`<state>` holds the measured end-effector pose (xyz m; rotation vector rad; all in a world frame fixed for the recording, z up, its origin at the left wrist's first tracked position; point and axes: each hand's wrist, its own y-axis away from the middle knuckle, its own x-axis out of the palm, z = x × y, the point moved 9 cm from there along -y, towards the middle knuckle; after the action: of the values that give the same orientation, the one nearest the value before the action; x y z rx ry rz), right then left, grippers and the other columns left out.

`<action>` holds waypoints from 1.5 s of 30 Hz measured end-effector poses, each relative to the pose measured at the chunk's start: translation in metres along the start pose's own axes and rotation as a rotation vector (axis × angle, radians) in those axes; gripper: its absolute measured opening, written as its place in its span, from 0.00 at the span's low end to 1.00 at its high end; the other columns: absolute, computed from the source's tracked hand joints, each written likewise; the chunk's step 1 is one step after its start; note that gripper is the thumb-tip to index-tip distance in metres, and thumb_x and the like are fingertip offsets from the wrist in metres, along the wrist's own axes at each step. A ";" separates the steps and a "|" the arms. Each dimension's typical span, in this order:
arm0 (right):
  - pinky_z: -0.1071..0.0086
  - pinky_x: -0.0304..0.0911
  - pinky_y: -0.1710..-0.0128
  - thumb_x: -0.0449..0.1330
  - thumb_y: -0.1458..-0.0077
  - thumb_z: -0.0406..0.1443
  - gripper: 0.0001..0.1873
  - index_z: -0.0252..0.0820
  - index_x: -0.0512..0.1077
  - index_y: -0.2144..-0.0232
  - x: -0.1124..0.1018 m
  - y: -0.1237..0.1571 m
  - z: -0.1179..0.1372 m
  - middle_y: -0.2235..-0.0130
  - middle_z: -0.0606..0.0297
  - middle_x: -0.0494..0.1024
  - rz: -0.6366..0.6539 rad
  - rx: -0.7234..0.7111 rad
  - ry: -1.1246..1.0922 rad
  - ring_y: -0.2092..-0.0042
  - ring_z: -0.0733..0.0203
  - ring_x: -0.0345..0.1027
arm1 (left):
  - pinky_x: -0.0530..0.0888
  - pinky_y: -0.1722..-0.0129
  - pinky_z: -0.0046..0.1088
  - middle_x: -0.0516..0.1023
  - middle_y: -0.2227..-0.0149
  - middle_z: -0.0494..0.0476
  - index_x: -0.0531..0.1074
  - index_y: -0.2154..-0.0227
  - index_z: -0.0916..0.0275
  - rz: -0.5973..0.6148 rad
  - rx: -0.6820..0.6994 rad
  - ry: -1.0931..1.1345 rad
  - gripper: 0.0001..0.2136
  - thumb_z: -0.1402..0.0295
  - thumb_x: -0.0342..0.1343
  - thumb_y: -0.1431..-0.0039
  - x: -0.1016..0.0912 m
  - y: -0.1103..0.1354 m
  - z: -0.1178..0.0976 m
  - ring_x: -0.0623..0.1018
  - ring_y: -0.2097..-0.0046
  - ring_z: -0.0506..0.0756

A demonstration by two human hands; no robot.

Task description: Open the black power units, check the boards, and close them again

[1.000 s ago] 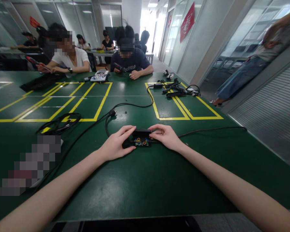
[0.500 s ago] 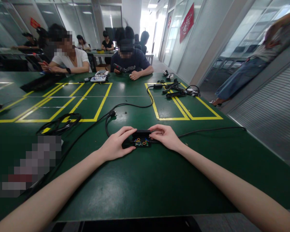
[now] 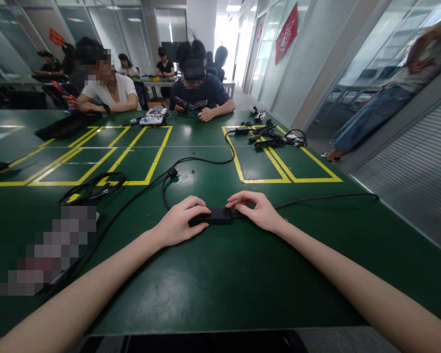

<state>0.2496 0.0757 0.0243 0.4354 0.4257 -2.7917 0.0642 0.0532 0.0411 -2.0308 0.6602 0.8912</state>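
A black power adapter lies closed on the green table in front of me, with a cable running off its right end. My left hand grips its left end, thumb on the near side and fingers over the far side. At the right end, my right hand hovers by the top corner with thumb and fingers apart, holding nothing. The adapter's left end is hidden under my left hand.
A coiled black cable and a pixelated pale object lie to the left. A plug rests beyond my left hand. Tangled black adapters and cables sit at the far right. Across the table, a person holds a dark tool.
The adapter's cover has come down over its circuit board, which showed half a second ago. My right hand has let go of the cover.
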 end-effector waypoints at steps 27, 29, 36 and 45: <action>0.58 0.72 0.56 0.56 0.31 0.40 0.15 0.39 0.72 0.47 0.049 0.016 0.022 0.57 0.52 0.80 0.218 -0.443 0.744 0.56 0.50 0.74 | 0.76 0.54 0.38 0.80 0.57 0.61 0.70 0.50 0.62 0.176 -0.106 -0.303 0.11 0.67 0.54 0.33 0.031 -0.011 -0.002 0.80 0.55 0.61; 0.59 0.71 0.56 0.56 0.30 0.40 0.15 0.39 0.72 0.47 0.049 0.017 0.023 0.57 0.52 0.81 0.228 -0.445 0.738 0.56 0.51 0.75 | 0.76 0.55 0.37 0.81 0.58 0.61 0.71 0.51 0.62 0.203 -0.070 -0.314 0.11 0.65 0.53 0.31 0.032 -0.011 -0.003 0.80 0.56 0.60; 0.60 0.70 0.59 0.57 0.31 0.44 0.17 0.37 0.73 0.49 0.052 0.020 0.031 0.59 0.53 0.81 0.227 -0.471 0.787 0.59 0.51 0.74 | 0.73 0.59 0.35 0.82 0.60 0.60 0.73 0.55 0.63 0.260 -0.001 -0.312 0.12 0.60 0.53 0.29 0.031 -0.012 -0.008 0.81 0.59 0.59; 0.60 0.69 0.62 0.53 0.28 0.43 0.18 0.36 0.73 0.48 0.053 0.027 0.037 0.59 0.52 0.82 0.192 -0.569 0.891 0.61 0.51 0.74 | 0.74 0.59 0.35 0.81 0.61 0.61 0.72 0.52 0.65 0.251 0.067 -0.386 0.19 0.53 0.48 0.27 0.031 -0.013 -0.013 0.81 0.59 0.60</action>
<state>0.2003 0.0271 0.0335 1.4488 1.2240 -2.0086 0.0970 0.0451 0.0286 -1.6728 0.7221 1.3466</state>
